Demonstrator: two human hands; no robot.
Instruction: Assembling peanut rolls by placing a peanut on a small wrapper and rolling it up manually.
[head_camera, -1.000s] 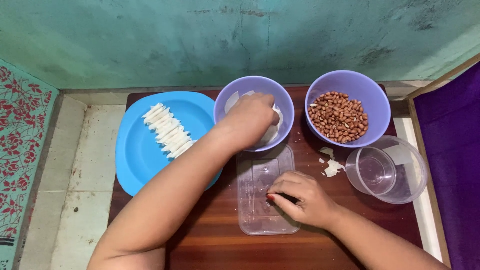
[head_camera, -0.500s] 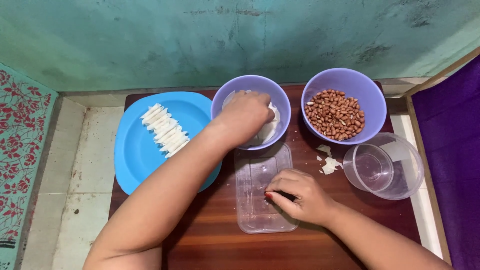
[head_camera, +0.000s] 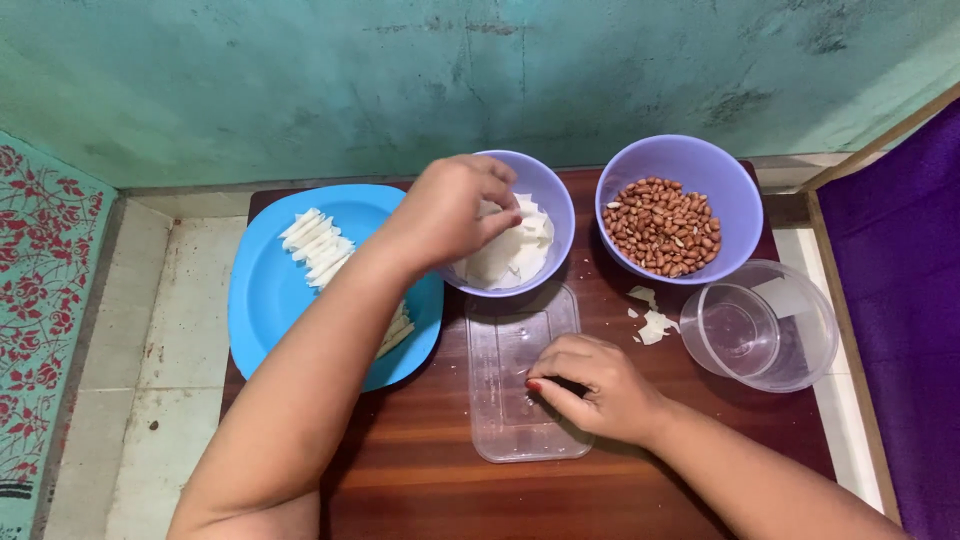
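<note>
My left hand (head_camera: 450, 210) hovers over the left purple bowl (head_camera: 556, 215). Its fingertips pinch a thin white slice (head_camera: 497, 213) from the heap of slices (head_camera: 510, 258) inside. My right hand (head_camera: 592, 388) rests on a clear rectangular plastic lid (head_camera: 505, 335) lying flat on the brown wooden board (head_camera: 430, 470). Its fingers curl around something small and dark that is mostly hidden. On the blue plate (head_camera: 265, 300) to the left lie white strips (head_camera: 315, 245) in a row, partly covered by my left forearm.
A second purple bowl (head_camera: 735, 190) holding peanuts (head_camera: 665, 225) stands at the back right. In front of it is a clear round container (head_camera: 765, 325), with white scraps (head_camera: 650, 322) on the board beside it. A teal wall runs behind, and purple cloth (head_camera: 900, 300) lies at the right.
My left hand has risen out of the slice bowl and shifted a little left, now with a white slice between its fingertips. My right hand has stayed on the clear lid.
</note>
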